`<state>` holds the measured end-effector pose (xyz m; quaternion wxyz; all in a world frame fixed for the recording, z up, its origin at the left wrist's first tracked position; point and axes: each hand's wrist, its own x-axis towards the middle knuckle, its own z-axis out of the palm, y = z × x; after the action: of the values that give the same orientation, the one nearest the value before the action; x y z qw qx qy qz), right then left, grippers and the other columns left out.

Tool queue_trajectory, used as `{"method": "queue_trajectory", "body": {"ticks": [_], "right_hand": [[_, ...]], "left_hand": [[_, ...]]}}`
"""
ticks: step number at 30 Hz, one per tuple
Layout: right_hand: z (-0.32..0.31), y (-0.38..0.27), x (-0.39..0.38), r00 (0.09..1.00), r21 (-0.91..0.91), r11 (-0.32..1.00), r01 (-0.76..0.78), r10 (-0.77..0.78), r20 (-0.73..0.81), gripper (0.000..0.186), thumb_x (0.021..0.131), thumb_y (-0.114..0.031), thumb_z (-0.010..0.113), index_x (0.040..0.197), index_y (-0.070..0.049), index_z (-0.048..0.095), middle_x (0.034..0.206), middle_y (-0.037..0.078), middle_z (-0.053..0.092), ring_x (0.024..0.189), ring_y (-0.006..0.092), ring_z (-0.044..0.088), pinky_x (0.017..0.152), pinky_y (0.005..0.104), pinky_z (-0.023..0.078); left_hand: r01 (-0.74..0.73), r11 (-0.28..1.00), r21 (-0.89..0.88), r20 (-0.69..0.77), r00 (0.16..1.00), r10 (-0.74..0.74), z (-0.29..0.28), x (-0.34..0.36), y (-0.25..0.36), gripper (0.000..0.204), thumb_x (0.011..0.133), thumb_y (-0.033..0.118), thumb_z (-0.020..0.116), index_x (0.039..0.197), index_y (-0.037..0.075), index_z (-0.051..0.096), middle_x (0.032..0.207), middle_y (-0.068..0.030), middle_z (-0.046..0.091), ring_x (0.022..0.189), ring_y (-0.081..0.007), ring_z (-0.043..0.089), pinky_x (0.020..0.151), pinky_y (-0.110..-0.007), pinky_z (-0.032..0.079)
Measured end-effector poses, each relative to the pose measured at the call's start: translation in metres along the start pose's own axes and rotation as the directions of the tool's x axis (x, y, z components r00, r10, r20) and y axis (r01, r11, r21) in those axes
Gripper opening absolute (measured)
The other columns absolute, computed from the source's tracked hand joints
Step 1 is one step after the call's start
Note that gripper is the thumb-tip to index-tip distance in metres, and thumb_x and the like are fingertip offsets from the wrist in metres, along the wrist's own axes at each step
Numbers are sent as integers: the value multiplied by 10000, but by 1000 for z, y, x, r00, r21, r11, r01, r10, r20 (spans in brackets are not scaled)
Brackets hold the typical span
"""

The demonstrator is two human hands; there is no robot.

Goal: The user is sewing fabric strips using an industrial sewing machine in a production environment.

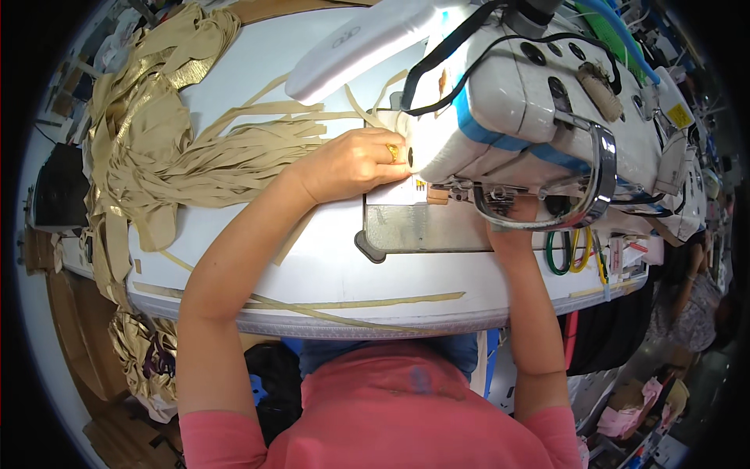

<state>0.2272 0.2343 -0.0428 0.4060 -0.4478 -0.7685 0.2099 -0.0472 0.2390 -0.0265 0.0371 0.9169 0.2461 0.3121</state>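
Observation:
A white industrial sewing machine [500, 102] with blue tape stripes stands over the right part of the worktable. My left hand [361, 164], with a gold ring, is at the left side of its head. The fingers are bent and pressed together, their tips partly behind the machine, so what they pinch is hidden. Tan fabric strips [234, 160] lie in a long bundle left of that hand, with a few running up to the machine. My right hand [509, 227] reaches under the chrome guard [601, 172], beside the needle area; the guard and machine cover its fingers.
Gold and tan fabric pieces [156, 47] heap at the table's far left. Loose strips [375, 301] lie along the front edge near a ruler tape [328, 322]. Green-handled and yellow-handled scissors [558, 254] lie right of my right forearm. A white lamp [359, 51] hangs above.

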Motion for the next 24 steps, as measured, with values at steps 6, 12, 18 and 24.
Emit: {"method": "queue_trajectory", "body": {"ticks": [6, 12, 18, 24], "right_hand": [[0, 15, 2, 992, -47, 994, 99, -95, 81, 20, 729, -34, 669, 725, -45, 653, 672, 92, 625, 621, 258, 601, 570, 351, 446], [17, 21, 3, 992, 113, 985, 130, -129, -19, 24, 812, -18, 647, 829, -32, 656, 810, 89, 675, 745, 198, 648, 681, 326, 505], [17, 70, -16, 996, 317, 944, -89, 75, 57, 256, 886, -60, 627, 1108, -14, 508, 935, 102, 631, 837, 155, 610, 735, 276, 509], [22, 69, -14, 1000, 305, 952, -4, 11, -21, 268, 910, -136, 620, 1107, -10, 488, 909, 76, 601, 807, 131, 580, 720, 244, 481]], "left_hand": [[-2, 998, 61, 1, 1000, 2, 1, 0, 1, 146, 745, 110, 659, 877, 49, 664, 802, -81, 632, 917, -271, 628, 780, -370, 529], [81, 942, 325, 103, 987, -120, -8, 3, 10, 94, 756, 137, 607, 809, 63, 631, 769, -65, 604, 842, -241, 641, 743, -379, 516], [632, 773, 53, -297, 749, -592, -27, 26, -28, 179, 798, 34, 537, 942, 51, 642, 998, -188, 617, 874, -393, 608, 742, -440, 513], [656, 738, 158, -293, 745, -600, -117, -40, -53, 202, 795, 85, 654, 988, 31, 677, 895, -135, 672, 739, -265, 651, 695, -341, 538]]}}
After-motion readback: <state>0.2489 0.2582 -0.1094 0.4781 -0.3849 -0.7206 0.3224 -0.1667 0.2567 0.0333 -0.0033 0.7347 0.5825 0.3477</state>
